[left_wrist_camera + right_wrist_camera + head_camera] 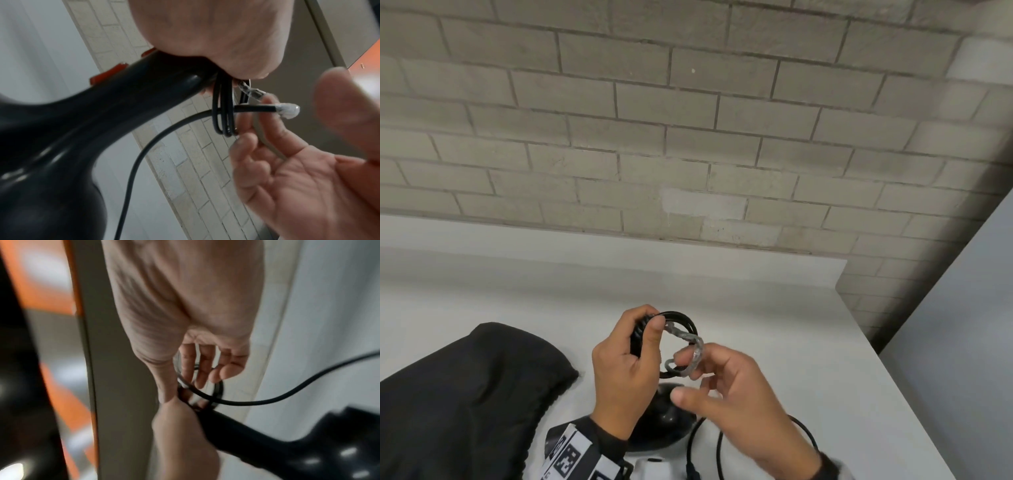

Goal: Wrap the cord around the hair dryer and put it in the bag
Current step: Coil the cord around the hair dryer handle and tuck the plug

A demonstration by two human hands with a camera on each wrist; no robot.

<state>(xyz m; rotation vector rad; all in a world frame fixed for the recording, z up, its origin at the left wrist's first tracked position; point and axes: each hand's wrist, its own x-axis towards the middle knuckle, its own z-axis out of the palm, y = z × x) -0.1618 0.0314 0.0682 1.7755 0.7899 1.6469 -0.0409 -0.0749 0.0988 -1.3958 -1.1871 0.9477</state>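
Loose cord [719, 445]: black, it trails in curves over the near right of the white worktop [808, 342], running off the near edge.
Hair dryer [664, 421]: black and glossy, its round body sits low at the near middle, just above the worktop, handle pointing up into the left fist. From the left wrist view, orange switches [107, 76] show on the handle.
Bag [465, 394]: black fabric, slumped on the near left of the worktop, just beside the dryer and apart from both hands.
Left hand [626, 363]: curled tight round the top of the handle, thumb pinning several black cord loops [224, 112] against it.
Right hand [739, 401]: to the right of the left, palm turned towards it, thumb out. Its fingertips [683, 358] pinch a stretch of cord wrapped in clear film [693, 346], just beside the loops.
Cord coil [681, 317]: a small ring stands above the left fist, between the two hands.
Far side: the worktop ends at a pale brick wall [688, 137]; a grey panel [962, 308] rises at the right.
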